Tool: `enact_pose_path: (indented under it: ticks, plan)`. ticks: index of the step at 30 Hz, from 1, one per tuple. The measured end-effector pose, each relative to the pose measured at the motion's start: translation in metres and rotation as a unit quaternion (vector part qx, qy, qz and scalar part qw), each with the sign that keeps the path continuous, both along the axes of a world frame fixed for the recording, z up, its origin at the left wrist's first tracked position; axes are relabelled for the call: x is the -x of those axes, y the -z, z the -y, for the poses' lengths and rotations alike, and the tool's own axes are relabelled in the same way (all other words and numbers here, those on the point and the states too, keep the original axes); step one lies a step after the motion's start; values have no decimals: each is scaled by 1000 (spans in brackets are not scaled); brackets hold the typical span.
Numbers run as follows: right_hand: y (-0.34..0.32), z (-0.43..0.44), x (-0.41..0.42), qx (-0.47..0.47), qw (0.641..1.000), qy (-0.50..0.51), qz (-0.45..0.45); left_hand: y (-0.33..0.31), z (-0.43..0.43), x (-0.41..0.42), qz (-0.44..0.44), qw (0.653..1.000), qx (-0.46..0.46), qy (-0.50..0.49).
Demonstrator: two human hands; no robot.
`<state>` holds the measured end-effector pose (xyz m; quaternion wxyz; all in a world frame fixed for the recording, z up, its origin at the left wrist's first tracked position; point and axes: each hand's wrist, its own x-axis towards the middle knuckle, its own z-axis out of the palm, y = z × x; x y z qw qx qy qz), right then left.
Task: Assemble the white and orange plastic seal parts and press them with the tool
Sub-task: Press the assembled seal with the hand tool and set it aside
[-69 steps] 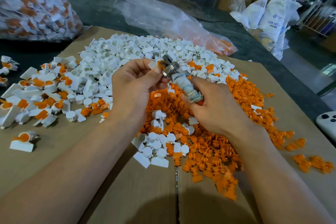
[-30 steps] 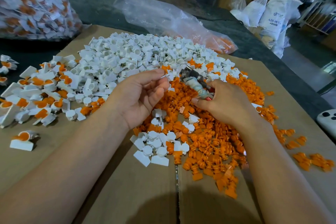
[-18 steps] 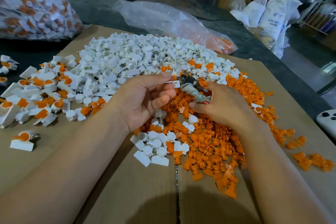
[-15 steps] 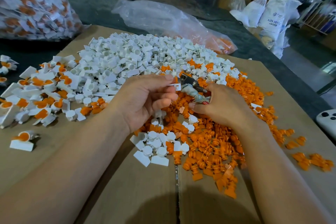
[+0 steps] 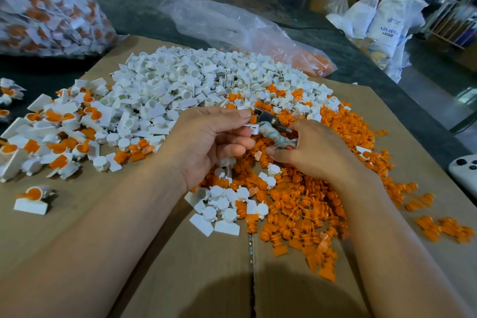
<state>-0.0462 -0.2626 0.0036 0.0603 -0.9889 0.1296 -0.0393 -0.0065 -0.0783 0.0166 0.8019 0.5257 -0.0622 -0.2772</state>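
Note:
My left hand (image 5: pixel 209 142) pinches a small white seal part (image 5: pixel 251 128) with a bit of orange showing in it, just above the orange pile. My right hand (image 5: pixel 312 150) grips the pressing tool (image 5: pixel 271 126), a tape-wrapped handle with a metal head that points up and left beside the white part. A big heap of white parts (image 5: pixel 196 82) lies behind my hands. Loose orange parts (image 5: pixel 296 204) spread under and to the right of them. Assembled white-and-orange seals (image 5: pixel 59 126) lie at the left.
All of it sits on flattened cardboard (image 5: pixel 180 266) over a dark table. A bag of finished seals (image 5: pixel 46 8) stands at the back left and a clear plastic bag (image 5: pixel 232 26) at the back. A white object (image 5: pixel 464 170) lies at the right edge.
Both hands came down from a raised position to the orange pile. The left hand, open a second ago, now pinches a white part next to the tool's head.

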Motion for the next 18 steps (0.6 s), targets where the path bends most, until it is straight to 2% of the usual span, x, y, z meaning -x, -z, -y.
enact_pose_path:
  ticks: [14,18]
  plan:
    - [1,2,-1,4,1000,-7,-1,0,0,-1,-21,1000,-7,-18]
    - [2,2,-1,1,1000,-6,1,2,0,-4,-42,998,18,-42]
